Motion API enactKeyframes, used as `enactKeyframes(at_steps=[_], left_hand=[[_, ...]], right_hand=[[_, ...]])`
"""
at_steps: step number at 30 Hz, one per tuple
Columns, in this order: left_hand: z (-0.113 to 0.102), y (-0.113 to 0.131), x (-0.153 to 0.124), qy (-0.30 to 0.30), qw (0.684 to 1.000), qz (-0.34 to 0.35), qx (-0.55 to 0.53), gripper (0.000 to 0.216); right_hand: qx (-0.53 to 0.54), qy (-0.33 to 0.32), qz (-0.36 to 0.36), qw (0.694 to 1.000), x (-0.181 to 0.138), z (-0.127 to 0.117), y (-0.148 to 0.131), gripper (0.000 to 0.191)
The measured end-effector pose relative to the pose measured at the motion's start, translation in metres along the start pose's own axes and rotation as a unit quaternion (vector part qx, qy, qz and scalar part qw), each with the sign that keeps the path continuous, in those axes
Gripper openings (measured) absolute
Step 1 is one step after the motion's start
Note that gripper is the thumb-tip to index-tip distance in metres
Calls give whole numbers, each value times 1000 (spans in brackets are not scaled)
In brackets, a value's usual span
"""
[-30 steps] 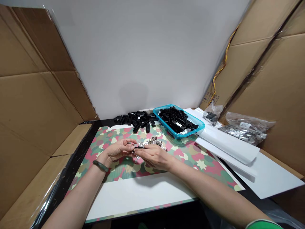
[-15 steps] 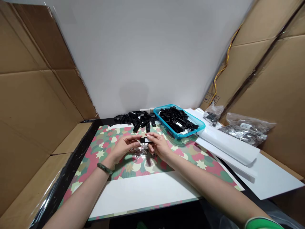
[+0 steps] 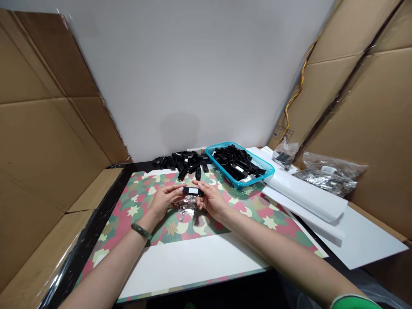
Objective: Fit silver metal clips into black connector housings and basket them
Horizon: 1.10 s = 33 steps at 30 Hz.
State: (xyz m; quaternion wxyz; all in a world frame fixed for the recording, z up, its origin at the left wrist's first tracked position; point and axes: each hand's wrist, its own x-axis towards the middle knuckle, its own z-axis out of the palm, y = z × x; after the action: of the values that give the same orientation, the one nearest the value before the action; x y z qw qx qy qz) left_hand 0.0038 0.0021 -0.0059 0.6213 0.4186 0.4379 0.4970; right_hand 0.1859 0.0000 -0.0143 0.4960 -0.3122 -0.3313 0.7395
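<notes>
Between my two hands is a small black rectangular plastic piece (image 3: 193,191) with a white label facing me. My left hand (image 3: 165,200) pinches its left end, and a dark green bangle circles that wrist. The fingers of my right hand (image 3: 210,199) are closed on its right end. Just below the piece, a loose heap of small shiny metal bits (image 3: 186,211) lies on the patterned sheet (image 3: 174,229); my right hand partly hides it.
Behind my hands lies a pile of similar black pieces (image 3: 183,162). A blue plastic basket (image 3: 240,184) full of them stands right of it. White sheets (image 3: 309,197) and clear bags of small parts (image 3: 328,180) lie farther right. Cardboard walls (image 3: 48,141) flank the table.
The black piece has turned so its white label shows more fully, and my left fingers have come onto its left end. The view has shifted slightly.
</notes>
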Motion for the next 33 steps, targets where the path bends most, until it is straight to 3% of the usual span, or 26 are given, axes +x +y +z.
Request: enactKeyframes(at_steps=[5, 10, 18, 28, 31, 33], left_hand=[[2, 0, 1, 49, 999, -19, -7, 32], [0, 4, 2, 98, 995, 11, -27, 28], [3, 10, -1, 100, 995, 25, -18, 35], [1, 7, 2, 89, 993, 54, -64, 35], [-2, 7, 3, 63, 994, 54, -70, 42], [-4, 5, 4, 50, 996, 51, -46, 45]], right_hand=[[-7, -6, 11, 1000, 1, -2, 3, 38], [-8, -1, 0, 1000, 6, -7, 3, 37], [-14, -19, -12, 1000, 12, -13, 9, 28], [14, -51, -22, 998, 9, -9, 7, 36], [-21, -38, -62, 997, 11, -10, -1, 36], [-79, -12, -127, 989, 11, -12, -15, 37]])
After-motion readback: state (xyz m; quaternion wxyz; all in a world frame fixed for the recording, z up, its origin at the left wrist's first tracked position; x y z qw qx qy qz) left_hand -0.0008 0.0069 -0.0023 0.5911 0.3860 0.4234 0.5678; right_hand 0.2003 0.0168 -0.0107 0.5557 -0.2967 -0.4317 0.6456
